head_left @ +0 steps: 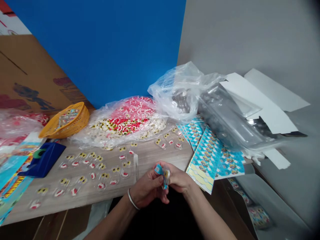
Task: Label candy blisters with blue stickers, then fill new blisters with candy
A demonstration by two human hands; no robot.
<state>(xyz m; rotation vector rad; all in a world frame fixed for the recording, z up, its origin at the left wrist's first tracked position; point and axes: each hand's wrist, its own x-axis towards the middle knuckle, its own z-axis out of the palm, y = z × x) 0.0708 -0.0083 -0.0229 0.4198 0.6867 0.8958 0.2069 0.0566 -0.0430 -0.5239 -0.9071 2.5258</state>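
Observation:
In front of the table edge, my left hand (147,186) and my right hand (177,178) are closed together on a small clear plastic blister pack (166,175). A blue printed card (158,169) shows at its upper left, between my left thumb and fingers, and something yellow is inside the pack. My fingers hide much of it. A white band circles my left wrist. To the left on the table lie several clear blister shells (105,176), each with yellow-and-black eye pieces and a red-and-white mouth piece.
Behind the shells lies a plastic bag (130,116) of loose pieces. An orange basket (67,123) and a blue tape dispenser (45,160) stand left. Printed card sheets (207,156) and bagged clear plastic shells (222,116) lie right. Below right, an open box (260,216) holds packs.

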